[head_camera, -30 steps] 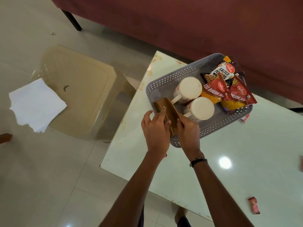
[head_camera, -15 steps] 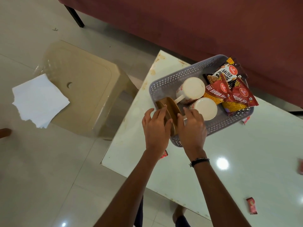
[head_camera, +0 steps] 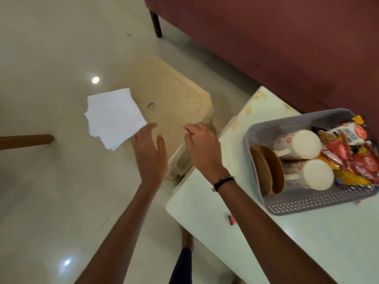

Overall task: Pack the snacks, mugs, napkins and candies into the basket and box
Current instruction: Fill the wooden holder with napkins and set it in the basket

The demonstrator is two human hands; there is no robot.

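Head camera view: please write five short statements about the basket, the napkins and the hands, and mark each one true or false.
1. Both mugs lie inside the grey basket. True.
2. The white napkins are already in the basket. False: they lie on the beige plastic stool, outside the basket.
3. The left hand holds a brown plate. False: it is open and empty; the brown plates stand on edge in the basket.
4. The right hand is empty. True.
5. The snack packets lie on the floor. False: they are in the basket, beside the mugs.
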